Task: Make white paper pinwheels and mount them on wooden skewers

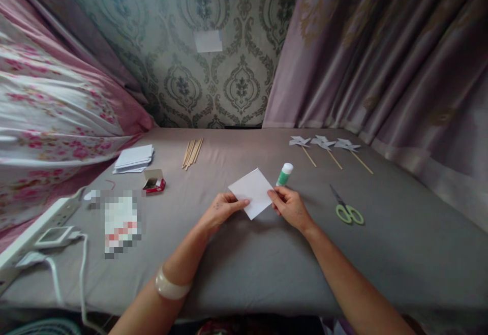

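Observation:
A square of white paper [253,190] is held up over the grey cloth, turned so one corner points toward me. My left hand [224,210] pinches its left side, thumb on top. On the right side, my right hand [288,205] grips the edge between thumb and fingers. Just beyond that hand stands a glue stick [284,174] with a white cap and green label. Scissors [346,209] with green handles lie to the right, blades pointing away from me.
Three paper pinwheels [324,143] on sticks lie at the back right. Several wooden sticks [192,153], a stack of white paper [134,159] and a small open red box [154,182] are at the left. A power strip [57,215] with cables runs along the left edge.

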Demonstrator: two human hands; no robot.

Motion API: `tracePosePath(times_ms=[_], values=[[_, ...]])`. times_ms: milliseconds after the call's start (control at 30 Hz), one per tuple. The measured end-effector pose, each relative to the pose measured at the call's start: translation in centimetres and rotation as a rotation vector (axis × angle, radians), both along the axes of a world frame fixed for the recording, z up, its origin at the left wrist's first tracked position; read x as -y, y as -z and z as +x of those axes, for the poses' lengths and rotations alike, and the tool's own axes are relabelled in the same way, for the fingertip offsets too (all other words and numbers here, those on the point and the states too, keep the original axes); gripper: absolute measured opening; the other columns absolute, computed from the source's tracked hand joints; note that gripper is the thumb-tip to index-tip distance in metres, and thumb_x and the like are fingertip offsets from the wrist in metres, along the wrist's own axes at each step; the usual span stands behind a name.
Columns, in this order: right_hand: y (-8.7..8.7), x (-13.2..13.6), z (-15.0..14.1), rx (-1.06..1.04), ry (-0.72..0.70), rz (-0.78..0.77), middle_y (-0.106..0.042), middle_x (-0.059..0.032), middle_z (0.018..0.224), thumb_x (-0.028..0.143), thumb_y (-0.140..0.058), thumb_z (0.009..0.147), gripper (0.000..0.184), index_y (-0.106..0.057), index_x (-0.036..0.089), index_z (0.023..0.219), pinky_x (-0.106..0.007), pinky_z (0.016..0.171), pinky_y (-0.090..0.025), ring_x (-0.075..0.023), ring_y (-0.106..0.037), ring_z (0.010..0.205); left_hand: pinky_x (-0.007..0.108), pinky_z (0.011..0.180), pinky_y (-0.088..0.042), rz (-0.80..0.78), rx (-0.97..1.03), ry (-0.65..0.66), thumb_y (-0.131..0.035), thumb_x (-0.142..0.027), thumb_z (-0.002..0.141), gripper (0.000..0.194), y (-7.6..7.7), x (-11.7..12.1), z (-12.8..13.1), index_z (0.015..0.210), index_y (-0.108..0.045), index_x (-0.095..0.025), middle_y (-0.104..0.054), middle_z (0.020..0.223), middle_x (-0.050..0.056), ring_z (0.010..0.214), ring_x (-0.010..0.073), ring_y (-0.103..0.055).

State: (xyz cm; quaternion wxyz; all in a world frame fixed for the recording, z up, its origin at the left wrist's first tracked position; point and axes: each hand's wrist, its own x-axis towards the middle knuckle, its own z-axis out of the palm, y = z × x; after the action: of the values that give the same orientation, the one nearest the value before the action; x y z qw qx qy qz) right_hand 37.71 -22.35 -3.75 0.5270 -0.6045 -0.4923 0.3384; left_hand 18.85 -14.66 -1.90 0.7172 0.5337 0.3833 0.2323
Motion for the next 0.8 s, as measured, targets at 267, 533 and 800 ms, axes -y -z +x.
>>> tracePosePath(times_ms=[267,533,800], values=[[-1.8,1.0,5.6,0.179,0.171,-0.067,-0.06,-0.0012,0.061,0.057,-0.055,0.076,0.043,-0.064,0.015,0.077,-0.022,0.045,-0.038,-0.0095,-0.048,0.045,0.022,0.042,-0.023,0.112,-0.046,-0.317,-0.081,-0.046,0.049,0.037,0.9,-1.5,-0.4,0.051,-0.063,-0.013,-0.045,0.04,-0.004,0.039,0.0055,-0.034],[-0.6,7.7,14.8,0.94,0.533,-0.573,-0.072,-0.0119,0.082,0.038,-0.05,0.082,0.028,-0.07,0.017,0.082,-0.029,0.06,-0.039,-0.0237,-0.066,0.076,0.019,0.042,-0.025,0.06,0.021,-0.432,-0.081,-0.046,0.046,0.042,2.4,-2.8,-0.9,0.055,-0.059,-0.012,-0.049,0.047,-0.003,0.041,0.0044,-0.038],[-0.7,9.5,14.6,1.042,0.483,-0.804,-0.071,-0.0117,0.085,0.05,-0.048,0.082,0.037,-0.068,0.019,0.082,-0.029,0.056,-0.036,-0.0256,-0.066,0.08,0.018,0.041,-0.027,0.044,0.047,-0.455,-0.081,-0.043,0.048,0.04,2.6,-2.9,-1.0,0.056,-0.059,-0.011,-0.05,0.048,-0.003,0.041,0.0039,-0.039]])
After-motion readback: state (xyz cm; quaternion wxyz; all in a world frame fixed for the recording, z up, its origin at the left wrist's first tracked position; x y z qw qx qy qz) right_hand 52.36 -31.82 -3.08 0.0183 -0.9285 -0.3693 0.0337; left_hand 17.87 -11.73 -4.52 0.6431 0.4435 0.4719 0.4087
